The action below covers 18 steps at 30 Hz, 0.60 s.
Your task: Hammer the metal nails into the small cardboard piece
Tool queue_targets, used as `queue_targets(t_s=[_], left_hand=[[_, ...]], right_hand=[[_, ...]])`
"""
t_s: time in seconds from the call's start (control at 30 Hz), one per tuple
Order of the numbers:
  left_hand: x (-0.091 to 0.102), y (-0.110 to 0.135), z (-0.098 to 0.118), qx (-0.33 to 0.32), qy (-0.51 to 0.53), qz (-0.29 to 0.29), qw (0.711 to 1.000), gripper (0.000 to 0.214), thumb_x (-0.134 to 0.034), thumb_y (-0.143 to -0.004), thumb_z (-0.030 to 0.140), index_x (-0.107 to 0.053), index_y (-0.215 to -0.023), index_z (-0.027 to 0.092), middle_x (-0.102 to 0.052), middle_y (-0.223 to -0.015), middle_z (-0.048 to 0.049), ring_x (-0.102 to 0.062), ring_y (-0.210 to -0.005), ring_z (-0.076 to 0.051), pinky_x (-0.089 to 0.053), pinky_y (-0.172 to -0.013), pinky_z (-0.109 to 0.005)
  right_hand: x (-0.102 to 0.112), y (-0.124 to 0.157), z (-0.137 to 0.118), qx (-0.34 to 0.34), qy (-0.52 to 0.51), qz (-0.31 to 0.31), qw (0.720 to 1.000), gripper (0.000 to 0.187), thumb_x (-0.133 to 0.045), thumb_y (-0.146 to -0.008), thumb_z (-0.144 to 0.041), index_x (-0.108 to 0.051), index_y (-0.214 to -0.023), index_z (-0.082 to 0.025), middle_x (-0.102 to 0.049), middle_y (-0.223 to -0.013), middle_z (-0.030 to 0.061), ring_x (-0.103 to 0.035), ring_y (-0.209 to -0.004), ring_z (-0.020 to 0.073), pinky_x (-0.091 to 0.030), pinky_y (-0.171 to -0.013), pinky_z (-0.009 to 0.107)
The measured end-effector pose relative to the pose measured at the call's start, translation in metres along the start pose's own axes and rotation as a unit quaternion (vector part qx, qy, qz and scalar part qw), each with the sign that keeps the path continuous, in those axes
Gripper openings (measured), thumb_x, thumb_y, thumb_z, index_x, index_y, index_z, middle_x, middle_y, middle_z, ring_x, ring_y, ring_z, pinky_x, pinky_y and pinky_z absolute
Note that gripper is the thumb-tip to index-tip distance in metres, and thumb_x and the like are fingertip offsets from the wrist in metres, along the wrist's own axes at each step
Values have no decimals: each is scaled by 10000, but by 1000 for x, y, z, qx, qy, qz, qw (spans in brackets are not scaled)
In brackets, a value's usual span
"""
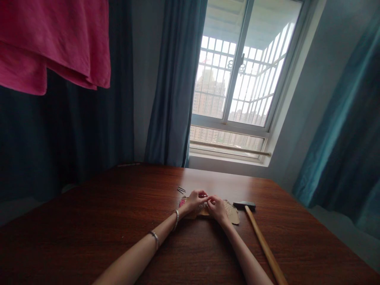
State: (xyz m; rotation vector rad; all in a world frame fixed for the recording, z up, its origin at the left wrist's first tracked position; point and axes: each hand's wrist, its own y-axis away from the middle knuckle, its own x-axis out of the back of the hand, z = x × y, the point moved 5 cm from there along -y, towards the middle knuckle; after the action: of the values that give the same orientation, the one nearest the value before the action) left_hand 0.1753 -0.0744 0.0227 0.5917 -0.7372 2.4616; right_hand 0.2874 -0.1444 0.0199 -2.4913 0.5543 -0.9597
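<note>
Bending your fingers inward, you bring both hands together over a flat, cardboard-like piece (234, 217) on the dark wooden table (142, 209). Your left hand (194, 201) has its thumb and fingers curled toward each other. Your right hand (217, 207) is curled the same way, its fingertips up against those of the left or just beside them. Whether either hand pinches something small between its fingertips, you cannot tell from this view.

The tan piece lies under and around your hands, its right end showing rows of small dark marks. At its left end, beside your left hand, a pink patch (181, 202) shows. Beyond that hand, near the piece, lie a few thin, dark, nail-like pins (181, 190).

To your right, a hammer lies with its dark head (247, 205) just beside the piece and its wooden handle (264, 243) slanting back toward you. You wear a bangle (177, 220) at your left wrist and another band (154, 240) farther up the forearm. Past the table stands a barred window (221, 79) beside a blue curtain (172, 87).
</note>
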Motion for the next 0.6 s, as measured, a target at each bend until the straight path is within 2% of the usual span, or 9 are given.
queue_targets(t_s=[0.27, 0.37, 0.43, 0.5, 0.6], left_hand=[[0, 0, -1, 12, -3, -1, 1000, 271, -564, -695, 363, -649, -795, 127, -654, -741, -35, -570, -706, -140, -410, -634, -205], [0, 0, -1, 20, 1, -4, 1000, 244, -551, -695, 333, -648, -786, 128, -651, -733, -30, -567, -704, -138, -410, -634, -207], [0, 0, 0, 24, 7, -7, 1000, 221, -542, -691, 298, -649, -782, 126, -650, -727, -30, -568, -695, -138, -410, -627, -208], [0, 0, 0, 31, 11, -8, 999, 202, -540, -683, 269, -650, -780, 129, -652, -726, -28, -569, -686, -137, -410, -618, -207], [0, 1, 0, 39, 11, -5, 999, 177, -542, -673, 239, -651, -764, 134, -653, -723, -26, -571, -683, -136, -411, -614, -203]], right_hand=[[-2, 1, -3, -1, -4, -2, 1000, 170, -498, -718, -217, -668, -725, -207, -648, -760, 22, -583, -679, 150, -443, -668, 254], [6, -5, -6, -19, -2, -21, 1000, 179, -505, -710, -223, -677, -757, -206, -661, -786, 31, -594, -683, 157, -452, -663, 259], [23, -8, -6, -29, 6, -33, 999, 202, -511, -705, -232, -679, -811, -198, -668, -822, 42, -600, -689, 163, -454, -664, 265], [51, -6, -2, -36, 19, -47, 998, 215, -525, -691, -247, -680, -830, -193, -673, -808, 49, -603, -677, 172, -451, -656, 271], [102, 19, 8, -69, 82, -73, 992, 216, -547, -661, -267, -686, -816, -206, -677, -742, 46, -611, -709, 195, -438, -661, 272]])
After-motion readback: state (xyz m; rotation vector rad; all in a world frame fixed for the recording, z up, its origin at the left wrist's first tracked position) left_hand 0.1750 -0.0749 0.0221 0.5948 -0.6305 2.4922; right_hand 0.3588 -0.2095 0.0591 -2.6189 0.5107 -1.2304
